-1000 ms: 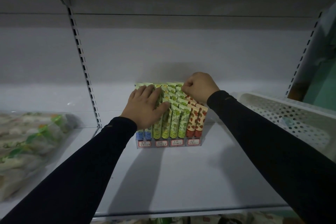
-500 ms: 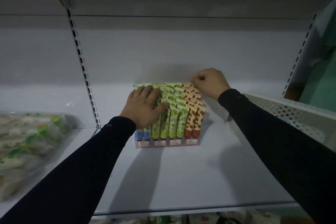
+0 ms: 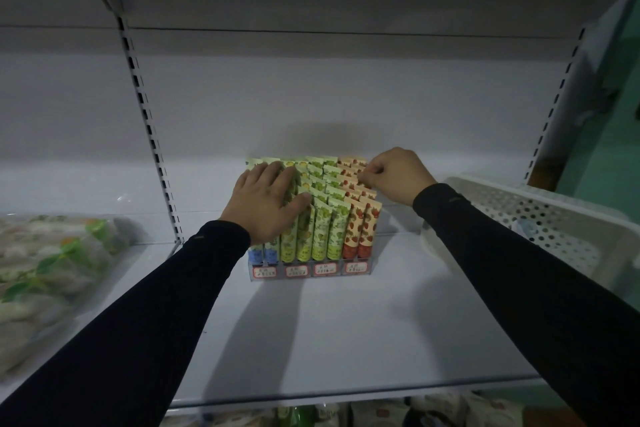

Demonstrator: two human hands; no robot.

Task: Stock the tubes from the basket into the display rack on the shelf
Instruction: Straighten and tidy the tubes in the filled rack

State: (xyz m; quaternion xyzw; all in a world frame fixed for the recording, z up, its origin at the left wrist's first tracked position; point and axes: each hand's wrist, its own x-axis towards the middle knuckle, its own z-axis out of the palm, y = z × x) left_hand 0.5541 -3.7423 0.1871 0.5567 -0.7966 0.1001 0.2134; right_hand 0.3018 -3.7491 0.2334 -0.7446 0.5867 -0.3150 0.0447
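Tubes (image 3: pixel 322 232) steadied in the display rack (image 3: pixel 310 270)
Left hand (image 3: pixel 268 206) is laid flat on them; an orange tube's (image 3: pixel 362 177) top is pinched by right hand (image 3: pixel 394 175).

The left hand (image 3: pixel 268 203) is lying flat, fingers spread; the right hand (image 3: pixel 394 174) is curling, fingertips pinching; both dark-sleeved arms are reaching far.

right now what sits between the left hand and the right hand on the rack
In the head view, rows of green tubes and strawberry tubes in the display rack fill the stretch between the left hand and the right hand.
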